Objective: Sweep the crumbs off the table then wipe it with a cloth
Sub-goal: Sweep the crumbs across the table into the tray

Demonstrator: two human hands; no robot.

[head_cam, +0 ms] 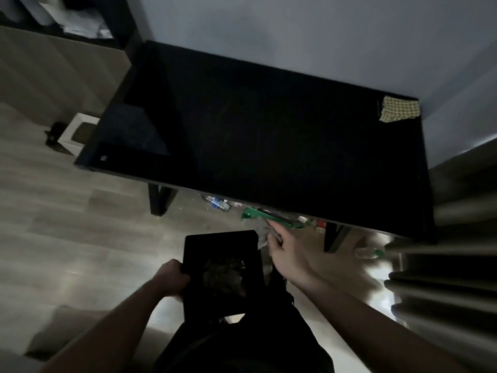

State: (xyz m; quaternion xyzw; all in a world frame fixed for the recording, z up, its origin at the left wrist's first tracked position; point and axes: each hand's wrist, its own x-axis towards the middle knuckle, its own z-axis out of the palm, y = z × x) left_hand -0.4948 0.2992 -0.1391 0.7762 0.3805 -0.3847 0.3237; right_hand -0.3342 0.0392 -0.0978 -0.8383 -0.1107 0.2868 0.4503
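I hold a flat black rectangular tray in the lower middle of the frame, just below and in front of the near edge of the dark, glossy rectangular table, so that whatever comes off the edge falls onto it and not onto the floor. My left hand grips the tray's left rim with fingers curled round it, which keeps the tray level; a pale heap of crumbs already lies in its middle.

My right hand sits just right of the tray's far corner, at the table's near edge. Its fingers are bunched round a small crumpled grey rag, which I judge serves as the sweeper, pushing the last bits over the edge towards the tray. How tightly the fingers close is hard to tell in this dim light.

The checked yellow-green cloth lies folded at the upper right, on the table's far right corner against the wall, well apart from my hands; it seems parked there out of the sweeping path until the wiping step. I judge the sweep is nearly done and the wipe not yet begun.

Under the table, in the middle of the frame, lie a green flat object and a clear plastic bottle; a white box stands on the floor at the left.
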